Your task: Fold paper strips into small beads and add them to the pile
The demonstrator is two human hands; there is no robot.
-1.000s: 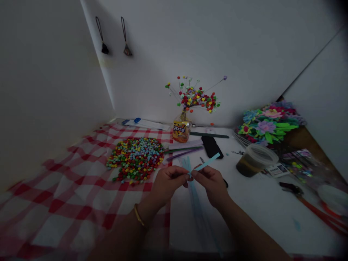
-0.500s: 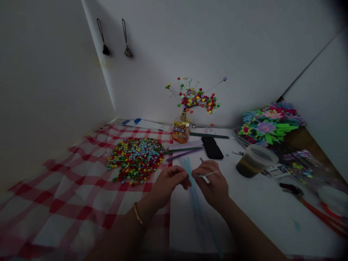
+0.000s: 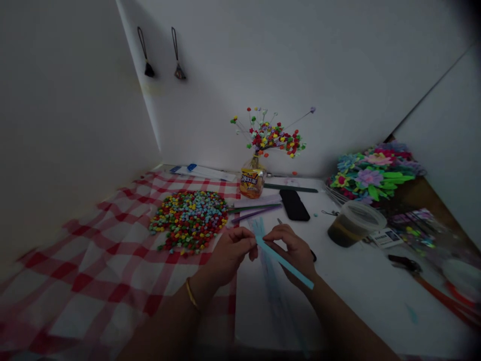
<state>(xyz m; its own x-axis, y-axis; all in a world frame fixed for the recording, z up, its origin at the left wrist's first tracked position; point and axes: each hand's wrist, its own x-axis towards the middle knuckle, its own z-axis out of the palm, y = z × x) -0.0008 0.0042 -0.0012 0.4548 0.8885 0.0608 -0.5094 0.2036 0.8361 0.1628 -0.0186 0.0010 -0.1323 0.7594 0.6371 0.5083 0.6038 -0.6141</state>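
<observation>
A light blue paper strip point(image 3: 287, 264) runs between my hands, its loose end slanting down across my right hand and wrist. My left hand point(image 3: 233, 252) is closed, pinching the strip's upper end between thumb and forefinger. Close beside it, my right hand point(image 3: 291, 248) is closed too, its fingertips on the strip where it bends. Below both hands, a bundle of pale blue strips point(image 3: 272, 286) lies on the white tabletop. A pointed metal tip point(image 3: 279, 220) and a dark loop show past my right hand; the rest is hidden behind it.
On the red-checked cloth point(image 3: 124, 240) to the left lies a heap of small folded paper stars point(image 3: 191, 218). A bottle point(image 3: 251, 183) with stars on wires stands behind, near a black phone point(image 3: 294, 204). A plastic tub point(image 3: 355, 224), orange-handled pliers point(image 3: 432, 288) and craft flowers point(image 3: 372, 173) are right.
The strip has turned; it now shows its broad blue face, slanting down over my right hand, instead of a thin edge. My hands have drawn slightly closer together.
</observation>
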